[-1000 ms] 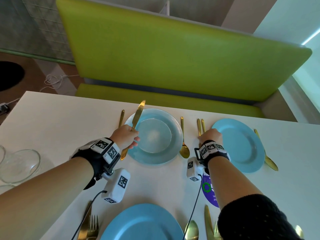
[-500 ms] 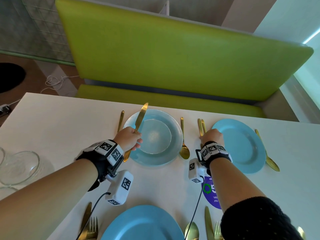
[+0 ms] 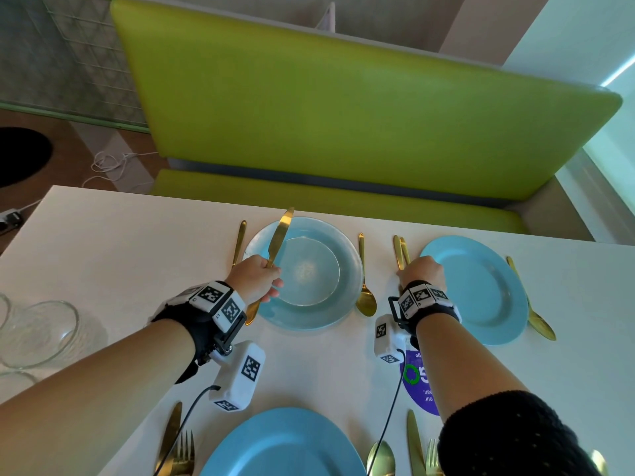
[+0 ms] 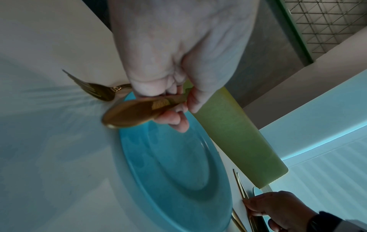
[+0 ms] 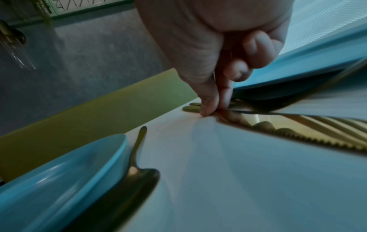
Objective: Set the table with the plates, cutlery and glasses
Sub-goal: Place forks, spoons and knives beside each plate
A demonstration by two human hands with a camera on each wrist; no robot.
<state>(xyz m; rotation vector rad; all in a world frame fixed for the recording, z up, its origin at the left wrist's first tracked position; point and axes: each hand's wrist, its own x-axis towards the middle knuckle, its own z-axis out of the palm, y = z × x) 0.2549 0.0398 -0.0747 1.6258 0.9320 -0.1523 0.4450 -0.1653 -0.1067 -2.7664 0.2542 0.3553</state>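
Near plate: a blue plate (image 3: 285,444) sits at the near table edge, cut off by the frame.
Near cutlery, left: a gold knife (image 3: 170,431) and a fork (image 3: 184,453) lie just left of it.
Near cutlery, right: a gold spoon (image 3: 380,458), a second knife (image 3: 414,441) and a second fork (image 3: 433,456) lie to its right.
Sticker: a purple round sticker (image 3: 417,383) is on the table (image 3: 103,242), partly under the right forearm.
Glass bowls: clear glass bowls (image 3: 37,333) stand at the far left, well apart from the plates.
Left hand: the left hand (image 3: 256,278) has its grip closed round a gold table knife (image 3: 279,235), blade pointing away and raised over the left rim of the middle plate (image 3: 338,310); in the left wrist view the handle end (image 4: 127,114) juts out below the fingers.
Middle plate: pale blue, with a clear glass dish (image 3: 311,269) resting in it.
Beside the middle plate: a gold handle (image 3: 239,240) lies to its left, a gold dessert spoon (image 3: 365,286) to its right.
Right hand: the right hand (image 3: 422,271) pinches a pair of gold pieces (image 3: 400,252) lying on the table between thumb and forefinger (image 5: 208,100); the other fingers are curled.
Far right plate: a blue dinner plate (image 3: 481,290) lies just right of that hand, with another gold spoon (image 3: 534,310) along its right side.
Bench: a green bench (image 3: 343,115) stands beyond the table.
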